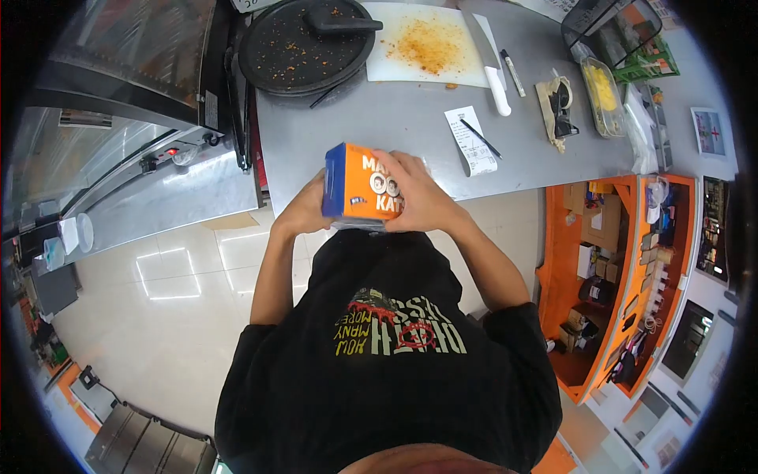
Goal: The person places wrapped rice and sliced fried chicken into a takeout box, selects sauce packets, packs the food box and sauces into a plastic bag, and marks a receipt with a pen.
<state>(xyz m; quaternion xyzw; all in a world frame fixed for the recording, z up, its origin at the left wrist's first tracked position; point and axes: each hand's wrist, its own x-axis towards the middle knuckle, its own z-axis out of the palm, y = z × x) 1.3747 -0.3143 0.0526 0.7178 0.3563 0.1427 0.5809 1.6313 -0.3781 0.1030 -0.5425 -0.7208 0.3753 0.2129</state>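
Left fingers (317, 196) and right fingers (395, 169), bent, clasp the box (366, 202), lettered face (371, 175) toward camera, long axis unclear.

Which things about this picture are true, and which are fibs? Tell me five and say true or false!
1. The left grip and right grip both hold the orange-and-blue cardboard box. True.
2. The long, white-handled metal knife lies on the floor. False: the knife lies partly on the white rectangular cutting board.
3. The thin black stick lies across the white paper receipt. True.
4. The cutting board is bare. False: yellow-brown crumbs are on the board.
5. The slim white marker lies beside the knife. True.
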